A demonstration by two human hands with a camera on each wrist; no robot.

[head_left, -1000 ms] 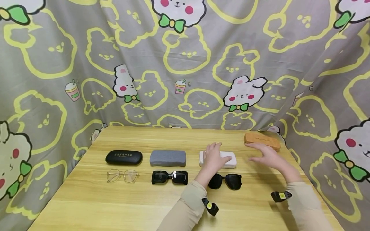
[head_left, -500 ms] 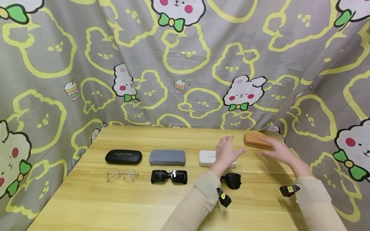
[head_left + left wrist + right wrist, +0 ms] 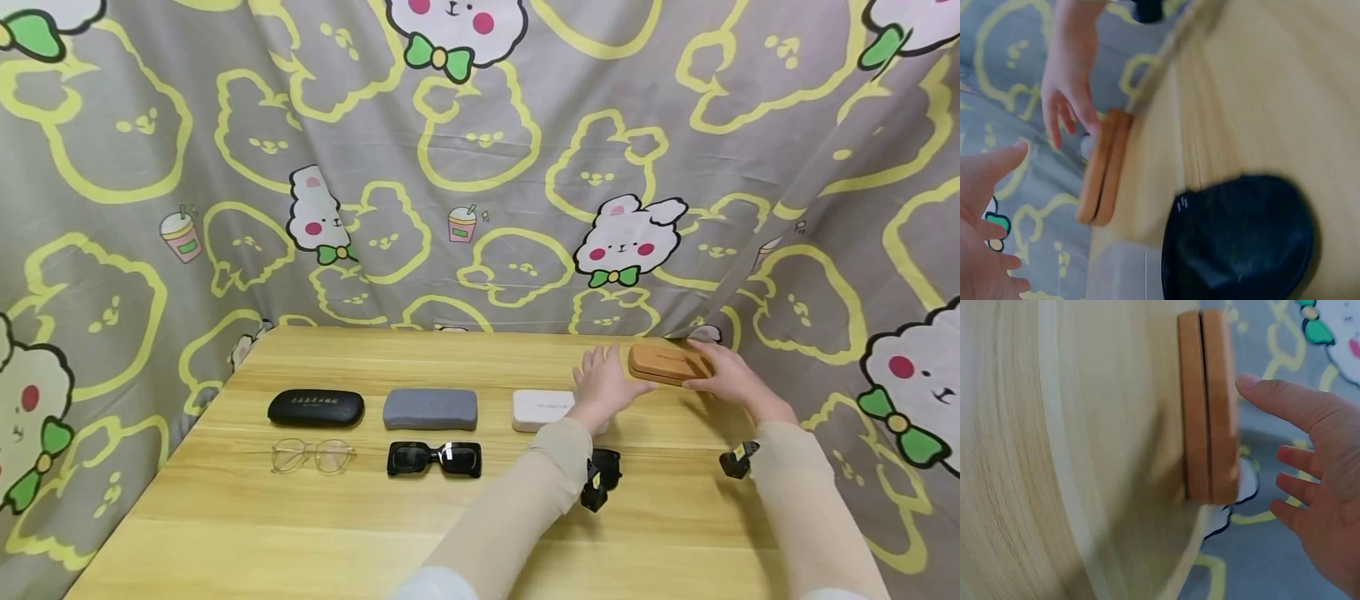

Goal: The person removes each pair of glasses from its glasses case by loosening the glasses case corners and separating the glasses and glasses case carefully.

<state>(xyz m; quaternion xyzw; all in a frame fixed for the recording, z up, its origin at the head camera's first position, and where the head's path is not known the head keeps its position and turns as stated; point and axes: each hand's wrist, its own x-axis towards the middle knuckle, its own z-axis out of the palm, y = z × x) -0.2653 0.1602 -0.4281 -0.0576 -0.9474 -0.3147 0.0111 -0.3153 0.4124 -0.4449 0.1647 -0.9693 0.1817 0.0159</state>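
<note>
A brown glasses case (image 3: pixel 655 362), closed, lies at the back right of the table. My right hand (image 3: pixel 731 379) is over its right end with fingers spread; in the right wrist view the thumb (image 3: pixel 1272 394) points at the case (image 3: pixel 1210 412), and whether it touches I cannot tell. To the case's left, my left hand (image 3: pixel 604 385) hovers with fingers apart, holding nothing. Below that hand sits a white glasses case (image 3: pixel 542 409), its right part hidden. Black sunglasses (image 3: pixel 609 468) lie in front of it, mostly behind the left wrist; one dark lens (image 3: pixel 1241 237) fills the left wrist view's lower part.
Further left on the wooden table (image 3: pixel 300 533) are a grey-blue case (image 3: pixel 431 409) with black rectangular sunglasses (image 3: pixel 434 458) before it, and a black case (image 3: pixel 316 407) with thin-framed eyeglasses (image 3: pixel 311 456) before it. A patterned curtain (image 3: pixel 517 150) hangs behind and at both sides.
My left hand has moved right and slightly back, from over the white case towards the brown one. My right hand has shifted right, then back to the brown case's right end.
</note>
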